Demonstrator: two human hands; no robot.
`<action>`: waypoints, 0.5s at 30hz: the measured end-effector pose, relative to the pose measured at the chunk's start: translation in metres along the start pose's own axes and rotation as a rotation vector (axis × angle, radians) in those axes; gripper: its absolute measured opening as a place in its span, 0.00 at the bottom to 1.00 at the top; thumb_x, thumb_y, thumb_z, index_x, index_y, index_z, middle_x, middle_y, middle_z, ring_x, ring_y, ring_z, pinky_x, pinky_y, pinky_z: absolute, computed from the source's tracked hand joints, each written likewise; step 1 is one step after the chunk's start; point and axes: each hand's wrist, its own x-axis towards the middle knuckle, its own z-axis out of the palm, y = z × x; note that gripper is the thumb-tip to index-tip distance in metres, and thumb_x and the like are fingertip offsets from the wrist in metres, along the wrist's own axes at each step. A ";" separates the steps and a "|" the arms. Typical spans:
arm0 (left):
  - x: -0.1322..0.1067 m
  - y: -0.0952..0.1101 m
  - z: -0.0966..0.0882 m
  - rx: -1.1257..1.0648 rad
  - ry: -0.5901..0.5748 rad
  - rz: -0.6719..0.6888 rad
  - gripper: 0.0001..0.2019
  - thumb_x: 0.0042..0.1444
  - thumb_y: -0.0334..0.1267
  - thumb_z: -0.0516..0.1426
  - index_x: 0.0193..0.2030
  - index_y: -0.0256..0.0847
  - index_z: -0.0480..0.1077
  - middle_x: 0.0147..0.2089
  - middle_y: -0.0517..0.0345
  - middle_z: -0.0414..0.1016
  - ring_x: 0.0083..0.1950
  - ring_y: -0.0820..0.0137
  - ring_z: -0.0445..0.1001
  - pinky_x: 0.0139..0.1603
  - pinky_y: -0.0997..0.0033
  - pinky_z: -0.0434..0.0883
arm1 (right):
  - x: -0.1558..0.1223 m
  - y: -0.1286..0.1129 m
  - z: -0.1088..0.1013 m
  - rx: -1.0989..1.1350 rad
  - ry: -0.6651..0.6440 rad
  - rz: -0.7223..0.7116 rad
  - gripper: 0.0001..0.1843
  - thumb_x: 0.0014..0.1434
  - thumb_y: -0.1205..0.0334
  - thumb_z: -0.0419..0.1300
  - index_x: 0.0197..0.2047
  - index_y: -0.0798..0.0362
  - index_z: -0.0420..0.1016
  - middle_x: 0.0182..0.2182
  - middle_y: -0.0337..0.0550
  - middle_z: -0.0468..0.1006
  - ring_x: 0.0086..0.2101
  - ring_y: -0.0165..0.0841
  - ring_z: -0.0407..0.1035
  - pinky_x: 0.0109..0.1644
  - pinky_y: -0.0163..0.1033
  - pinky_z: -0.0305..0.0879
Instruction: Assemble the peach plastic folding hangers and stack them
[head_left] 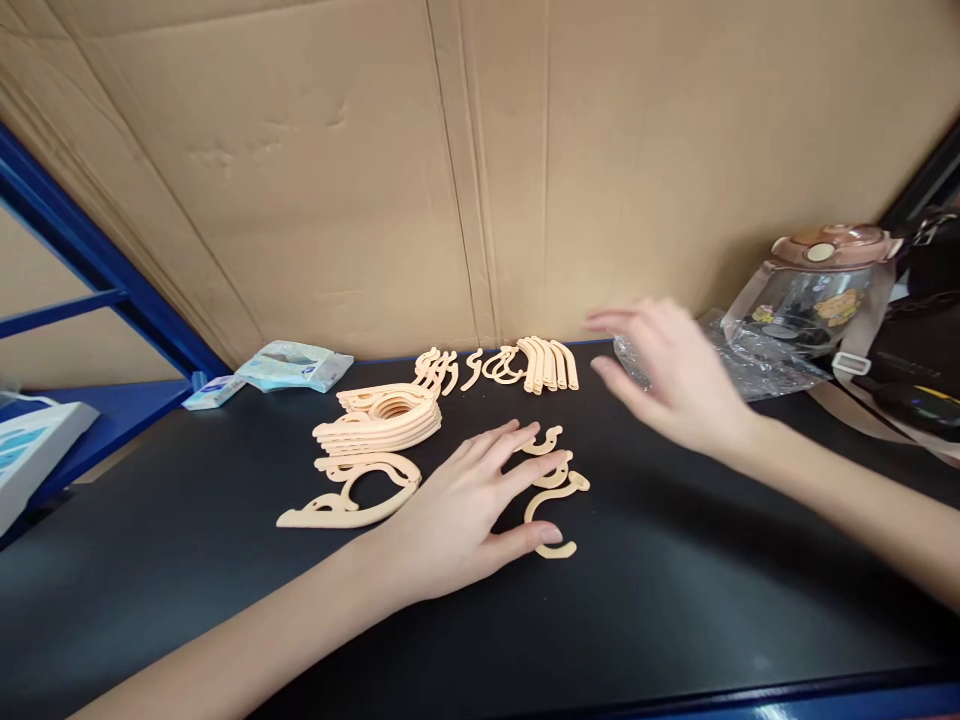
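Note:
My left hand (pixel 469 510) lies flat on the black table (pixel 675 580), fingers spread, touching a few peach hook-shaped plastic pieces (pixel 559 490). Left of it lies a single curved peach piece (pixel 349 500), with a stack of similar pieces (pixel 379 420) behind it. Along the back sits a row of small hooks and bars (pixel 517 365). My right hand (pixel 671 375) hovers above the table with its fingers stretched out, holding nothing, close to a crumpled clear plastic bag (pixel 739 365). It is slightly blurred.
A cardboard wall (pixel 480 170) stands behind the table. A clear water jug with a brown lid (pixel 817 285) and dark straps sit at the right. A blue-white packet (pixel 292 365) lies at the back left beside blue shelf rails (pixel 82 260).

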 end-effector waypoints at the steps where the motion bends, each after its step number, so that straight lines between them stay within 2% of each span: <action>1: 0.001 -0.001 0.004 -0.031 -0.013 0.004 0.28 0.63 0.53 0.52 0.68 0.51 0.54 0.72 0.54 0.50 0.72 0.52 0.48 0.65 0.46 0.60 | -0.003 0.001 0.009 -0.003 -0.050 -0.005 0.21 0.67 0.57 0.51 0.60 0.55 0.63 0.54 0.54 0.70 0.51 0.44 0.67 0.53 0.54 0.65; 4: 0.002 -0.007 0.012 -0.087 -0.021 0.046 0.27 0.64 0.51 0.53 0.68 0.52 0.54 0.72 0.57 0.49 0.72 0.57 0.48 0.66 0.49 0.59 | -0.017 0.009 0.038 0.017 -0.242 0.034 0.22 0.68 0.56 0.48 0.62 0.55 0.61 0.59 0.54 0.67 0.55 0.45 0.63 0.57 0.54 0.62; 7: -0.001 -0.012 0.014 -0.084 -0.024 0.080 0.23 0.65 0.47 0.52 0.66 0.52 0.57 0.70 0.57 0.54 0.71 0.60 0.52 0.67 0.53 0.59 | -0.027 0.018 0.057 0.062 -0.317 0.050 0.25 0.69 0.53 0.46 0.64 0.56 0.59 0.61 0.52 0.65 0.59 0.43 0.60 0.60 0.52 0.60; 11: -0.003 -0.014 0.011 -0.042 -0.030 0.074 0.21 0.66 0.44 0.52 0.65 0.49 0.60 0.68 0.55 0.59 0.68 0.61 0.57 0.65 0.55 0.63 | -0.028 0.020 0.058 0.058 -0.375 0.001 0.22 0.70 0.53 0.43 0.58 0.54 0.67 0.58 0.47 0.71 0.59 0.40 0.62 0.61 0.49 0.60; 13: -0.003 -0.014 0.011 -0.017 -0.022 0.080 0.21 0.66 0.42 0.52 0.64 0.47 0.61 0.67 0.55 0.61 0.67 0.61 0.59 0.64 0.57 0.64 | -0.027 0.018 0.056 0.038 -0.384 0.006 0.22 0.70 0.54 0.42 0.53 0.55 0.72 0.54 0.47 0.75 0.54 0.40 0.67 0.58 0.48 0.63; 15: -0.003 -0.014 0.012 0.011 -0.005 0.094 0.19 0.66 0.39 0.51 0.64 0.45 0.61 0.66 0.54 0.62 0.66 0.62 0.60 0.64 0.58 0.64 | -0.026 0.015 0.055 0.012 -0.368 0.032 0.22 0.70 0.54 0.43 0.52 0.56 0.72 0.52 0.49 0.75 0.51 0.40 0.69 0.55 0.46 0.66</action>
